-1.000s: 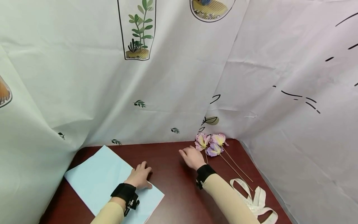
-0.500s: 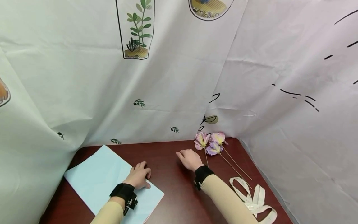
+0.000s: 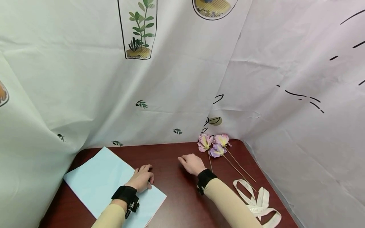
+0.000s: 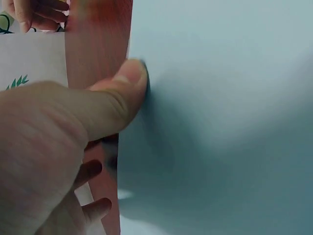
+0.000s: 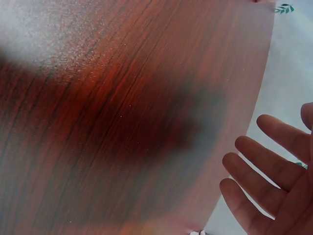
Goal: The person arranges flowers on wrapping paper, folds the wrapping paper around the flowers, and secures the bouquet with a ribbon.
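Observation:
A stack of light blue paper sheets [image 3: 99, 177] lies angled on the left of the dark red table. My left hand [image 3: 140, 180] is at its right edge, the thumb and a bent finger pinching the edge. In the left wrist view the thumb [image 4: 117, 100] reaches over the paper's edge, while other fingers are outside it. My right hand [image 3: 192, 164] hovers over the middle of the table, holding nothing; in the right wrist view its fingers [image 5: 264, 171] are relaxed and spread. Nearest to it are artificial flowers [image 3: 214, 145], pink and purple on thin stems.
A loosely looped white ribbon or tape [image 3: 258, 205] lies at the table's right side, beside the flower stems. White printed cloth [image 3: 176, 79] hangs behind and along the sides of the wood-grain table [image 3: 171, 190].
My right hand has moved a little left and nearer, away from the flowers. The left hand's fingers have drawn in slightly at the paper's edge. The head view has shifted slightly.

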Tool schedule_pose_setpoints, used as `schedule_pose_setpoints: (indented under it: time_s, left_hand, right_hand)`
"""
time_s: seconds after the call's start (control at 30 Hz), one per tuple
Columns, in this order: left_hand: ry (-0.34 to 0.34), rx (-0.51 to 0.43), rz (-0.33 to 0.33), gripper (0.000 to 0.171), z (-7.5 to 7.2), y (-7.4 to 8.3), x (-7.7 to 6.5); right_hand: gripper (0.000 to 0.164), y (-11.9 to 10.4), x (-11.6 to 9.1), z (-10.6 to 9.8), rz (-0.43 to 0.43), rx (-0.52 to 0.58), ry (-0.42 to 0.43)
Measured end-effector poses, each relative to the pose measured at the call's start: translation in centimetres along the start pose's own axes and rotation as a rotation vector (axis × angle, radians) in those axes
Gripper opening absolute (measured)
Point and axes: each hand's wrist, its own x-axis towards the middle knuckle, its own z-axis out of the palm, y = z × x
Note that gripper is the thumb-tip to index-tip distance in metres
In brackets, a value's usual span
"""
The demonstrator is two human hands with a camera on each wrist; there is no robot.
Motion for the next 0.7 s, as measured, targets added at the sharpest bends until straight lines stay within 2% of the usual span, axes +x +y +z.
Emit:
schedule_pose_setpoints:
  time_s: [0.2,0.47,0.7]
  left_hand:
    - [0.018,0.024,0.071,0.046,0.16,-0.54,0.08]
    - [0.026,0.016,0.073,0.043,0.07,-0.53,-0.01]
    - [0.024,0.01,0.079,0.043,-0.38,-0.38,-0.02]
  right_hand:
    - [0.039,0.1,-0.26,-0.12,0.01,0.025,-0.036]
    - [0.04,0.59,-0.05,0.28,0.018,0.001,-0.038]
    - [0.039,0.15,0.02,0.08,0.013,0.017,-0.047]
